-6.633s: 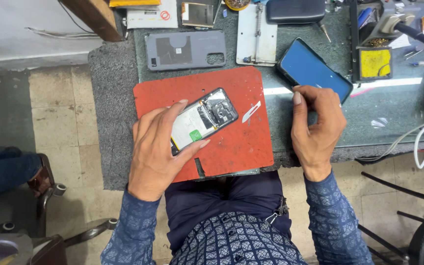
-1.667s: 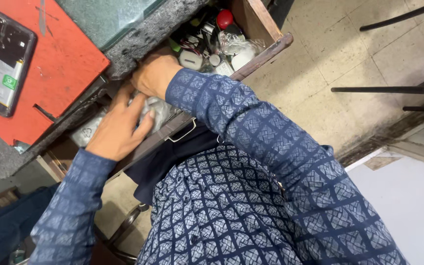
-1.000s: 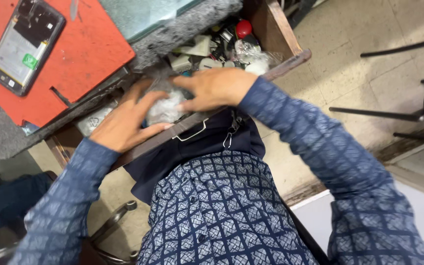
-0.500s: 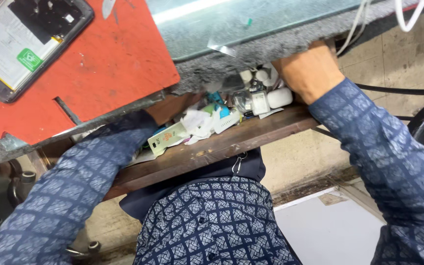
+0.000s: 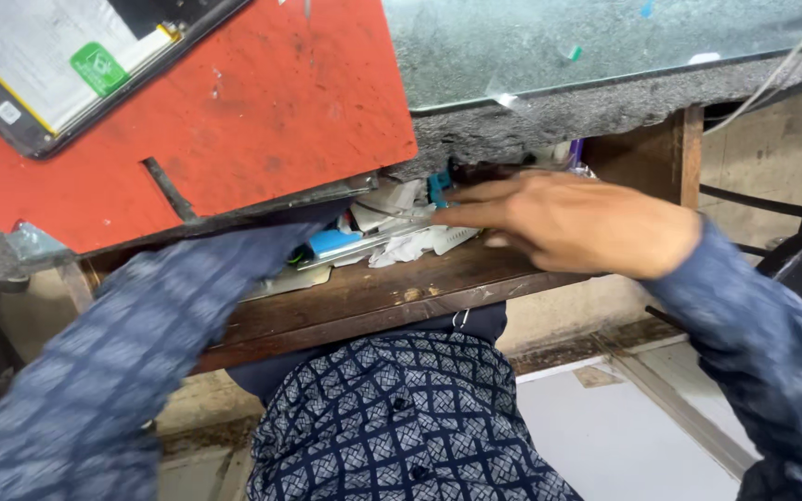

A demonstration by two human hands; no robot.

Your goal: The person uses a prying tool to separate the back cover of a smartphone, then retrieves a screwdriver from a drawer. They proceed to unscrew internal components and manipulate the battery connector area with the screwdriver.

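Workbench: grey padded top with a glass sheet (image 5: 605, 46) fills the upper right of the frame; its ragged edge hangs over an open shelf.
Red mat (image 5: 262, 121): big and scuffed, across the upper left, tilted, its lower corner sitting over the bench edge.
Wooden shelf (image 5: 373, 297): dark brown board running through the centre, just under the bench top, crammed with clutter.
Left sleeve (image 5: 141, 353): blue patterned, sweeping from lower left up under the mat; the left hand is hidden in there, so I cannot tell how its fingers stand.
Right hand (image 5: 587, 223): centre right, palm down, fingers straight and lying close together, tips stretched left into the clutter, clamped on nothing.
Opened phone (image 5: 58, 65): top left corner on the mat, back off, white battery with a green label showing.
Clutter pile (image 5: 392, 232): white crumpled papers and packets at the fingertips, centre frame.
Blue piece (image 5: 334, 243): small, flat, left of the papers.
Teal bit (image 5: 438, 186): tiny, just above the fingertips.
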